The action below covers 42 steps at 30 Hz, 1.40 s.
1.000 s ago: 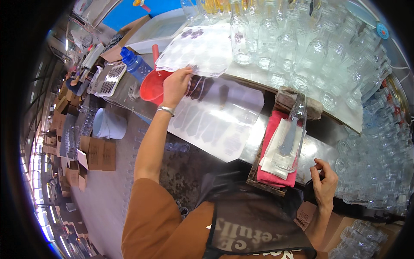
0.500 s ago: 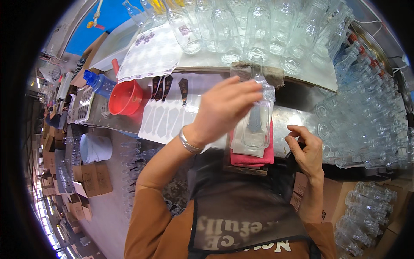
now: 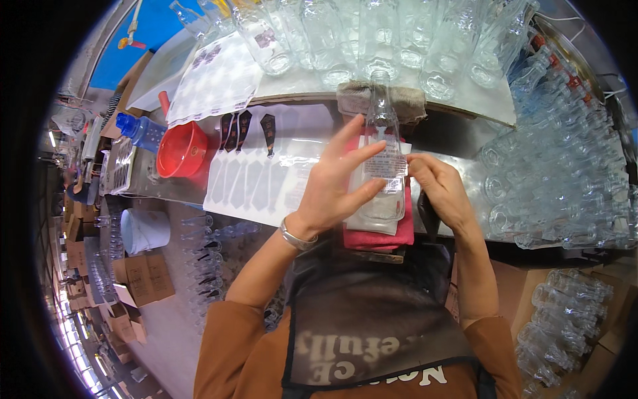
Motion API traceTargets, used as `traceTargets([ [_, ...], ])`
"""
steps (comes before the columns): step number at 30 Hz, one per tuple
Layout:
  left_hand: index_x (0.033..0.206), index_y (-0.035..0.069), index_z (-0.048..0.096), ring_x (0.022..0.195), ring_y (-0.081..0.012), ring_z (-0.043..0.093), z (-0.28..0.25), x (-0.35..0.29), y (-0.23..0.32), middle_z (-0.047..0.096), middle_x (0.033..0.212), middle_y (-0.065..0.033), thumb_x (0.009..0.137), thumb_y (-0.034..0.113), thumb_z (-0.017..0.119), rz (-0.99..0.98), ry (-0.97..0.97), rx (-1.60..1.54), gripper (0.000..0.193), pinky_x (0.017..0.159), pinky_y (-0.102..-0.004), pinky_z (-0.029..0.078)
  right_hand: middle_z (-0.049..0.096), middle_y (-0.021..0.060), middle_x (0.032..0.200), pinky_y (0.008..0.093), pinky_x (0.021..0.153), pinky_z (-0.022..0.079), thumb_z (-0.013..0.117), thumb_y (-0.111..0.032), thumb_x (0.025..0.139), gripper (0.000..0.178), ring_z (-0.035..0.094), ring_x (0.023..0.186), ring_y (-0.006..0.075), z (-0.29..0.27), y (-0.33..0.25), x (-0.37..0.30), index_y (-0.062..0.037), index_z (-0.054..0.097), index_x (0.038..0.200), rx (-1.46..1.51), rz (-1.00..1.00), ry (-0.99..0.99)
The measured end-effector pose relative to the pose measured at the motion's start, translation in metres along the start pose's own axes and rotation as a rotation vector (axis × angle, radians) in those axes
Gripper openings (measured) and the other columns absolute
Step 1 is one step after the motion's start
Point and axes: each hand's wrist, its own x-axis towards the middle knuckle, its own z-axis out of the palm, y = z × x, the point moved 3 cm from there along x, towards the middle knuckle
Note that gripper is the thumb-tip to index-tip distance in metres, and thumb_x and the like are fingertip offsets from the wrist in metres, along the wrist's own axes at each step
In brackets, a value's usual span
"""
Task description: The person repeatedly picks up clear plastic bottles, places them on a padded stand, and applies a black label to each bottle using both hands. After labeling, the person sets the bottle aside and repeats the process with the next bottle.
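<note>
A clear glass bottle (image 3: 381, 110) lies on white paper over a folded red cloth (image 3: 355, 241), its neck resting on a rolled tan towel (image 3: 409, 105). Across its body is a transparent label (image 3: 377, 166) with fine print and a small white block. My left hand (image 3: 332, 193) spreads its fingers over the label's left side; the fingertips appear to touch it. At the label's right edge, my right hand (image 3: 446, 193) pinches thumb and forefinger together. A dark flat tool (image 3: 428, 216) shows below that hand, seemingly tucked in the other fingers.
To the left lie a sheet of tie-shaped stickers (image 3: 249, 176), a red tub (image 3: 181, 151) and a blue bottle (image 3: 136, 131). Clear bottles (image 3: 325, 46) line the raised shelf ahead. Many more (image 3: 551, 179) are stacked at the right.
My left hand has come down onto the label with fingers spread. My right hand has moved up and left to the label's edge. The label now lies lower, across the bottle's body.
</note>
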Motion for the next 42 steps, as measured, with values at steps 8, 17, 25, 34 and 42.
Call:
traceTargets([
  [8,0.134,0.006,0.064,0.140,-0.0362,0.046,0.009,-0.012,-0.002,0.045,0.153,-0.0214,0.080,0.014,0.078,-0.077,-0.006,-0.040,0.055,0.111,-0.0445,0.042,0.072,0.0219,0.109,0.0321,0.074,0.056,0.075,-0.031,0.086,0.053,0.071,0.089,0.0197,0.010,0.000,0.000,0.0045,0.064,0.123,0.049,0.057,-0.044],
  [17,0.134,0.009,0.064,0.133,-0.0347,0.052,0.007,-0.010,-0.004,0.046,0.149,-0.0220,0.080,0.010,0.079,-0.085,0.007,-0.056,0.056,0.108,-0.0410,0.045,0.066,0.0081,0.106,0.0259,0.080,0.052,0.071,-0.024,0.095,0.048,0.062,0.095,0.0116,0.007,0.000,0.001,0.0073,0.059,0.129,0.137,0.098,-0.135],
  [25,0.133,0.010,0.065,0.132,-0.0343,0.053,0.012,-0.011,-0.006,0.046,0.149,-0.0207,0.081,0.010,0.078,-0.097,0.014,-0.026,0.053,0.107,-0.0411,0.046,0.066,0.0076,0.105,0.0241,0.079,0.051,0.070,-0.023,0.096,0.046,0.061,0.094,0.0095,0.009,-0.004,0.000,0.0076,0.059,0.129,0.059,0.098,-0.106],
  [34,0.133,0.011,0.066,0.132,-0.0337,0.053,0.010,-0.010,-0.005,0.046,0.149,-0.0203,0.081,0.010,0.079,-0.106,0.006,-0.033,0.054,0.107,-0.0406,0.045,0.071,0.0130,0.102,0.0275,0.076,0.054,0.072,-0.029,0.092,0.048,0.067,0.091,0.0141,0.012,-0.002,-0.001,0.0056,0.063,0.124,0.087,0.068,-0.066],
  [42,0.134,0.010,0.065,0.134,-0.0334,0.051,0.011,-0.011,-0.008,0.046,0.150,-0.0196,0.082,0.014,0.078,-0.101,-0.005,-0.020,0.054,0.109,-0.0418,0.043,0.072,0.0123,0.102,0.0263,0.080,0.053,0.070,-0.028,0.094,0.046,0.066,0.093,0.0130,0.009,0.001,0.000,0.0050,0.063,0.125,0.106,0.097,-0.065],
])
